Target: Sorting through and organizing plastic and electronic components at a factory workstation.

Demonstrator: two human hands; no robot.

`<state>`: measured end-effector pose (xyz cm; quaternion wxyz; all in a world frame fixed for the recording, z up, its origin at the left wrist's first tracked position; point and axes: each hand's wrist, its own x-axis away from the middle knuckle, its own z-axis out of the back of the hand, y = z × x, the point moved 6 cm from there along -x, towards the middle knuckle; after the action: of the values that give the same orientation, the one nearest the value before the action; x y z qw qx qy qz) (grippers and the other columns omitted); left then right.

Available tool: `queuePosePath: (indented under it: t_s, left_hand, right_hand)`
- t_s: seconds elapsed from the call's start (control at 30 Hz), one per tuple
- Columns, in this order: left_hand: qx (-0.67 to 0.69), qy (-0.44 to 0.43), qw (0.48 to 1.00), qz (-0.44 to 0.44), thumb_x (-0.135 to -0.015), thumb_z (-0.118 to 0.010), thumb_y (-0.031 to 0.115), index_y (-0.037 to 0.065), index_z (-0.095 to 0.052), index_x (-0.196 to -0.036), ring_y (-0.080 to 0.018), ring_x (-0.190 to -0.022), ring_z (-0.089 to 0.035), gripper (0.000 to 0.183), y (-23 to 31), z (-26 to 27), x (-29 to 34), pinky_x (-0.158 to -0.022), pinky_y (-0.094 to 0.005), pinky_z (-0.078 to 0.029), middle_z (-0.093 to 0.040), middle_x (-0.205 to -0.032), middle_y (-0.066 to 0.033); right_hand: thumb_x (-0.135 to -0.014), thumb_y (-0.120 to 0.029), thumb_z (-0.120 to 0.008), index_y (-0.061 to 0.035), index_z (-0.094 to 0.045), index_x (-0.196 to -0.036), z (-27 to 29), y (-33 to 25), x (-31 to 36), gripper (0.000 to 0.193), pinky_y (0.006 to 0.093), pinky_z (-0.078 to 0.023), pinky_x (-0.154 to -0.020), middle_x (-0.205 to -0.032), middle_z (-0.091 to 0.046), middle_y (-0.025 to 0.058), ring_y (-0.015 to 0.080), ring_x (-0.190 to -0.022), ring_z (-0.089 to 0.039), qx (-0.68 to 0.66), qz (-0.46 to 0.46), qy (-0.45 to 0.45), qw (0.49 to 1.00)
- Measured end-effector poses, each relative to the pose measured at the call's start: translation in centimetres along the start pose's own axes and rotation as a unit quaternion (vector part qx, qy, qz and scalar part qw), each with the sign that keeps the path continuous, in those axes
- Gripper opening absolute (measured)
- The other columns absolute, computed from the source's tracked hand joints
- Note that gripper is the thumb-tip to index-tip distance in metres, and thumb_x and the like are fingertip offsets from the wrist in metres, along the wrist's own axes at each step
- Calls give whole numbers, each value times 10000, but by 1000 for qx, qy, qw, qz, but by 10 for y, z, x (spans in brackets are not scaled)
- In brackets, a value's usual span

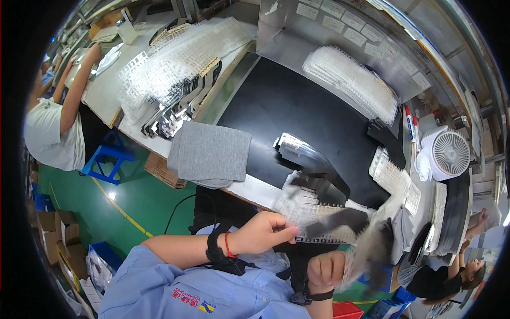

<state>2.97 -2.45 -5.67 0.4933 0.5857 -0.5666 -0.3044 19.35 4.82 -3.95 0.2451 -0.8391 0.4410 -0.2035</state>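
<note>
My left hand (265,232) is closed, thumb and fingertips pinched together at the edge of a pale gridded sheet (303,204); what is between them is too small to make out. My right hand (325,270) is curled into a fist against a translucent film sheet (364,255), which is smeared by motion and seems gripped at its edge. Between and above the hands, a dark flat strip (340,220) lies over the gridded sheets. Just beyond, a bundle of black, shiny-edged curved pieces (313,159) rests on the black mat (265,106).
A folded grey cloth (212,154) lies at the mat's left corner. Stacks of translucent sheets (350,80) stand at the back, with more sheets (186,53) on the left table. A white fan (450,153) is at right. Other people sit left and right; a blue stool (109,157) is at left.
</note>
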Motion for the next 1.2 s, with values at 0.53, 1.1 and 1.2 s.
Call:
queuePosePath:
  t_s: [0.53, 1.1, 1.2]
  left_hand:
    - [-75, 11, 994, -84, -825, -599, 86, -17, -559, -1074, -133, -742, -581, 272, 23, 4, -1, -719, -297, -489, -622, -841, -61]
    - [14, -39, 998, -37, -925, -529, 288, 12, -628, -852, -63, -619, -518, 302, -3, -10, -7, -584, -215, -436, -615, -691, -8]
    - [-6, -22, 999, -27, -926, -526, 291, 11, -627, -853, -64, -615, -518, 306, 0, -8, -6, -577, -213, -435, -616, -697, -7]
  right_hand:
    - [-914, -311, -477, 49, -378, -1266, 20, 12, -5, 513, 395, -458, -891, -1180, -527, 165, 271, -1047, -558, 211, -30, 117, 970]
    - [-934, -331, -400, -16, -470, -1219, 23, -3, 5, 430, 386, -459, -862, -1075, -594, 127, 285, -959, -572, 158, -92, 229, 956]
    - [-932, -339, -407, -18, -472, -1217, 17, -4, 4, 435, 385, -454, -856, -1077, -591, 127, 278, -959, -569, 164, -99, 219, 957]
